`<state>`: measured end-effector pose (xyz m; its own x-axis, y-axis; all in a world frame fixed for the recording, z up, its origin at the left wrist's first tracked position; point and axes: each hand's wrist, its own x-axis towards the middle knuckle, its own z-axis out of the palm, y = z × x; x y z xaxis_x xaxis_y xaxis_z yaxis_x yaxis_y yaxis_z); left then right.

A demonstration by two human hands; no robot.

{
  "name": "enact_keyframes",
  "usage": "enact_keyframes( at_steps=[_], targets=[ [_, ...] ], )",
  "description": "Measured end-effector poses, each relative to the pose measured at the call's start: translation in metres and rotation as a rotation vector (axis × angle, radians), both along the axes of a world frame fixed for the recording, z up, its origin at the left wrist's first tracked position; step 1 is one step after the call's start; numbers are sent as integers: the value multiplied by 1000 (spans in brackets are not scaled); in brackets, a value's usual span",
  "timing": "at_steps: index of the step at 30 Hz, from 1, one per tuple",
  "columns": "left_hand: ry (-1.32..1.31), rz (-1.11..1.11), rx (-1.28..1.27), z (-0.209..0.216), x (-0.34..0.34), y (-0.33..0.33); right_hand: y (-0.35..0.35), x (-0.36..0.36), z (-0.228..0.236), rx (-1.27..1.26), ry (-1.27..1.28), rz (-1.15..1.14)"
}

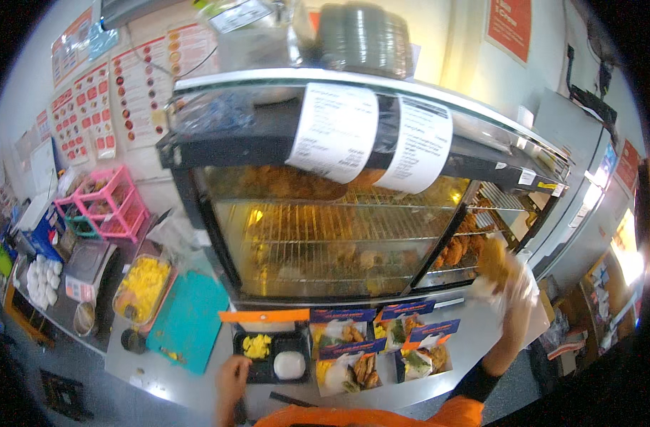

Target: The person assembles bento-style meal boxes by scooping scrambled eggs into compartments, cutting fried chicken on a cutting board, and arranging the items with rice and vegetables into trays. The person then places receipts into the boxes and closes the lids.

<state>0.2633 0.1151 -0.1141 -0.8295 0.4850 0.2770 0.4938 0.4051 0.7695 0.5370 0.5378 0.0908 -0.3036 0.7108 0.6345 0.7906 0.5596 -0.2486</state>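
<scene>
Right hand [514,293], right of frame: we clamp blurred fried food [497,263] | handling: likely light, crumbly, greasy; pinch its sides gently | left hand [232,378], lower centre, beside black tray [290,340]: we cannot tell its grip

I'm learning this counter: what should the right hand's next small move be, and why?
Probably carry the blurred golden-brown piece that the right hand seems to hold beside the display cabinet over to the black tray: it contains yellow food and a white mound, its near-left section looks bare, and the left hand is close by.
</scene>
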Motion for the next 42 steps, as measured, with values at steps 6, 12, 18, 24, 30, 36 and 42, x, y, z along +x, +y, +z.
enact_keyframes(
  at_steps=[6,12,18,24,30,36,42],
  targets=[
    [148,419,338,2,-37,-52,-185,-149,-116,-1095,154,1684],
    [273,433,439,-1,-72,-130,-381,-369,-283,-628,-448,1214],
    [14,353,212,-23,-95,-223,-462,-407,-327,-531,25,931],
    [-23,109,-67,-93,-163,-234,-505,-299,-338,-716,-796,361],
    [272,-74,-88,-155,-235,-123,-519,-275,-381,-238,-582,86],
    [124,-2,-326,-171,-256,-103,-513,-240,-362,-717,-625,62],
    [25,-26,-354,-149,-252,-107,-497,-268,-329,-829,-395,221]
  ],
)
